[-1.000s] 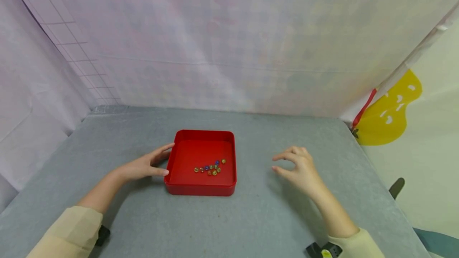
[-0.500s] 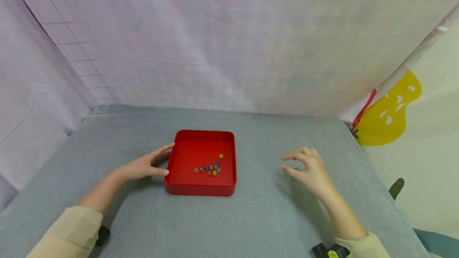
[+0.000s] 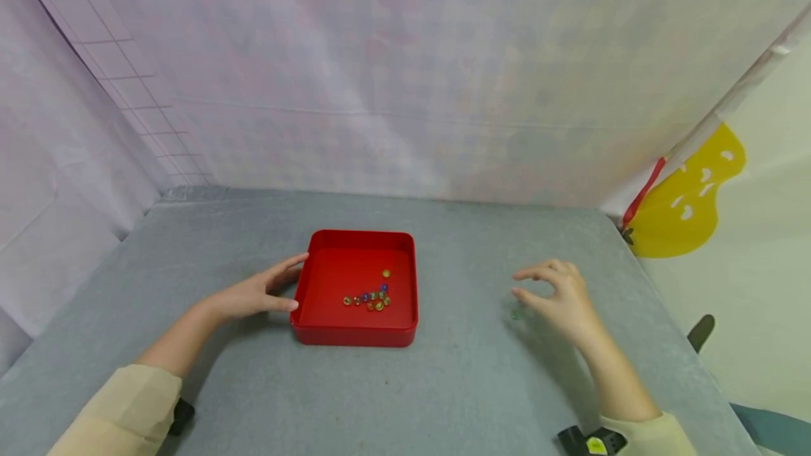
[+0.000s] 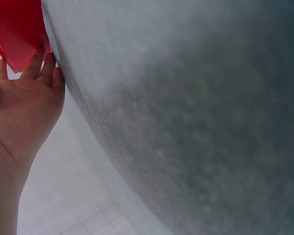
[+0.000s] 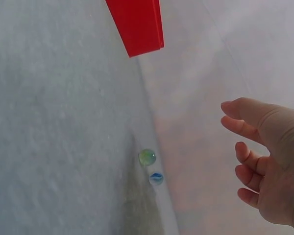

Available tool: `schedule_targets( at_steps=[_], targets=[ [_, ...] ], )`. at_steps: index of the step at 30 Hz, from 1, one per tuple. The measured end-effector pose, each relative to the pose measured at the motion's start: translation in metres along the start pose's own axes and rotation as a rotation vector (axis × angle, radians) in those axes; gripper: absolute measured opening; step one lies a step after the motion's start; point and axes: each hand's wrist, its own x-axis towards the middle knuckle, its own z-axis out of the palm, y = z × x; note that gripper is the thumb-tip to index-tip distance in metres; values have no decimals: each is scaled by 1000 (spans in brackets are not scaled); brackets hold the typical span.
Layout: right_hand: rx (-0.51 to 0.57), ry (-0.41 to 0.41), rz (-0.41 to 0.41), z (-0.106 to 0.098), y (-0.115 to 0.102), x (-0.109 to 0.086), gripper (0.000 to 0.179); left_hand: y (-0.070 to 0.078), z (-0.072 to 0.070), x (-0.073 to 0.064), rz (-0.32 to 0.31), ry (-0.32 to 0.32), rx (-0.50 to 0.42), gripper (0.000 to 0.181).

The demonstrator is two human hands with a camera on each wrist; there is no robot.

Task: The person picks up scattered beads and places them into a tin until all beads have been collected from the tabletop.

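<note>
A square red tray (image 3: 355,336) stands on the grey cloth, with several glass marbles (image 3: 374,296) on its floor. My left hand (image 3: 253,294) rests against the tray's left wall, thumb and fingers spread and fairly straight; the left wrist view has its fingertips right at the red side. To the right of the tray my right hand (image 3: 551,298) hovers over the cloth, thumb and forefinger bent with a gap between their tips. Just below them lies a green marble (image 3: 515,314). In the right wrist view a blue marble (image 5: 156,178) sits beside the green one.
The grey cloth-covered table (image 3: 380,407) runs back to a pale hanging curtain (image 3: 405,76). At the right edge hangs a sheet with a yellow printed shape (image 3: 687,195). The tray's raised rim surrounds its marbles.
My right hand has moved to the right, and a green marble now shows beneath it. One yellowish marble in the tray has rolled back and slightly left. The left hand has stayed put.
</note>
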Motion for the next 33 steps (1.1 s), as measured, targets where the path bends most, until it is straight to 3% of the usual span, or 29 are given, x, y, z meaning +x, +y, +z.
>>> schedule_targets(
  at_steps=[14,24,33],
  targets=[
    [-8,-49,100,-2,21,-6,19,0,0,0,14,-1,8,83],
    [-38,-72,124,1,35,-9,19,0,0,0,5,-1,2,83],
    [-74,-155,150,2,46,-11,20,1,1,-1,-3,2,6,83]
  ],
)
